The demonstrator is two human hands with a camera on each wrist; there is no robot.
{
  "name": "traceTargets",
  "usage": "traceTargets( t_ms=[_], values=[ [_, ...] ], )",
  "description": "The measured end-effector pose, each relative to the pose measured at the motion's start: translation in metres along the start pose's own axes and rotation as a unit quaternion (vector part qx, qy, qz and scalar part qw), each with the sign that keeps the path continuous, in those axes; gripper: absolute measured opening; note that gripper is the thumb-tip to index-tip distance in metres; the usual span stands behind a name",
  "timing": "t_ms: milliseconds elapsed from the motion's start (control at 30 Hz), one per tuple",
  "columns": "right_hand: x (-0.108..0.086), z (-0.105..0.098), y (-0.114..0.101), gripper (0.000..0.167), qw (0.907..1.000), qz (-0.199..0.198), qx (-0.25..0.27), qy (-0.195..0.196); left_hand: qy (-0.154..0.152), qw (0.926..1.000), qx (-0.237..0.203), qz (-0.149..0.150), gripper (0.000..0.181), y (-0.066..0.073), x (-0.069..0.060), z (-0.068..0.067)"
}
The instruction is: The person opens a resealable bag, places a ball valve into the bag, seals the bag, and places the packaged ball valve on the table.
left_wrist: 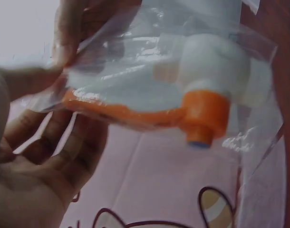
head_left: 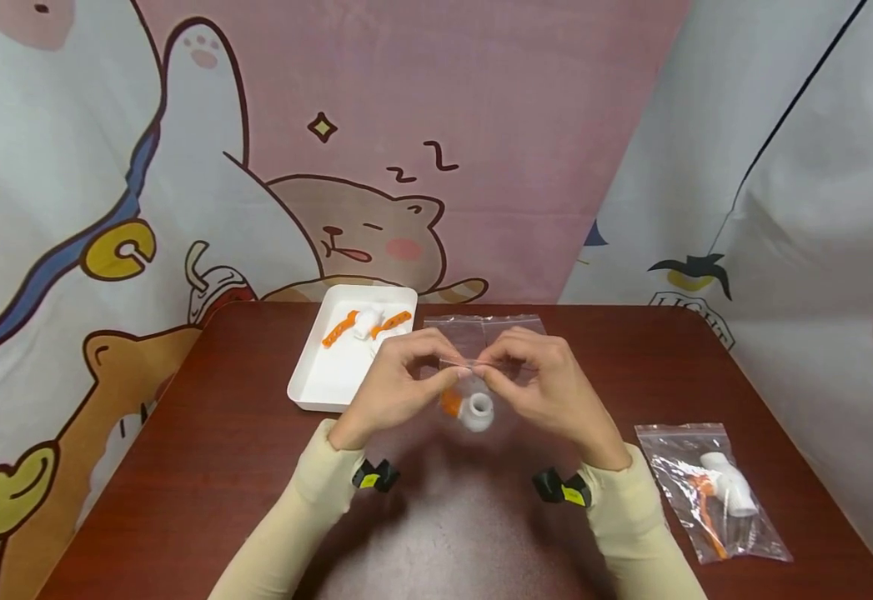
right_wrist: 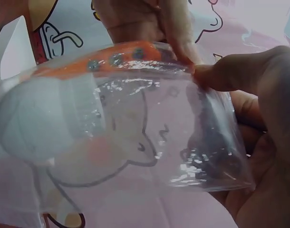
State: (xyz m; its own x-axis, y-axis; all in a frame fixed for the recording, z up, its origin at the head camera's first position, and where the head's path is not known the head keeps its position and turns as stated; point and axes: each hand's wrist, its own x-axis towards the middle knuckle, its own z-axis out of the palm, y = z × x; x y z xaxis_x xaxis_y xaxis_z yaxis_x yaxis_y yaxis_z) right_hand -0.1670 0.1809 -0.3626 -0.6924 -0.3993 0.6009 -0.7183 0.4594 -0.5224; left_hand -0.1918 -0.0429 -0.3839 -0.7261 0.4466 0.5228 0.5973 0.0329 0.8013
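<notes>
Left hand and right hand pinch a clear plastic bag.
White-and-orange plastic valve hangs midway below, short of desk's far edge.

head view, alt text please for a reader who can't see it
A person's left hand and right hand pinch a clear bag with a white-and-orange part in it, above a brown table. Beyond the left hand, a white tray holds more white and orange pieces; a second filled bag lies at right.
</notes>
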Motion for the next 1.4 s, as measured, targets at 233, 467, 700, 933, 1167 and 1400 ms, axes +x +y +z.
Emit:
traceTargets(
  t_ms=[233, 467, 700, 933, 1167, 1400],
  values=[
    [-0.001, 0.001, 0.003, 0.012, 0.9998, 0.008, 0.015, -0.011, 0.033, 0.9994, -0.010, -0.003, 0.003, -0.002, -0.001, 0.004],
    [-0.001, 0.001, 0.002, 0.012, 0.9992, 0.016, 0.037, -0.002, 0.058, 0.9981, -0.020, 0.004, 0.003, 0.002, 0.000, 0.003],
    [0.000, -0.001, 0.002, 0.012, 0.9992, 0.013, 0.038, 0.002, 0.056, 0.9983, -0.011, 0.013, 0.004, 0.005, 0.001, -0.001],
    [0.000, -0.007, 0.002, 0.014, 0.9993, 0.018, 0.031, 0.009, 0.071, 0.9969, -0.004, 0.033, 0.004, 0.005, 0.002, -0.005],
    [0.001, -0.007, 0.003, 0.012, 0.9994, 0.023, 0.024, 0.008, 0.087, 0.9957, -0.030, 0.013, 0.001, 0.005, 0.001, -0.008],
    [0.000, -0.006, 0.004, 0.012, 0.9994, 0.020, 0.026, 0.012, 0.095, 0.9949, -0.033, 0.006, 0.007, 0.006, 0.001, -0.008]
  ],
)
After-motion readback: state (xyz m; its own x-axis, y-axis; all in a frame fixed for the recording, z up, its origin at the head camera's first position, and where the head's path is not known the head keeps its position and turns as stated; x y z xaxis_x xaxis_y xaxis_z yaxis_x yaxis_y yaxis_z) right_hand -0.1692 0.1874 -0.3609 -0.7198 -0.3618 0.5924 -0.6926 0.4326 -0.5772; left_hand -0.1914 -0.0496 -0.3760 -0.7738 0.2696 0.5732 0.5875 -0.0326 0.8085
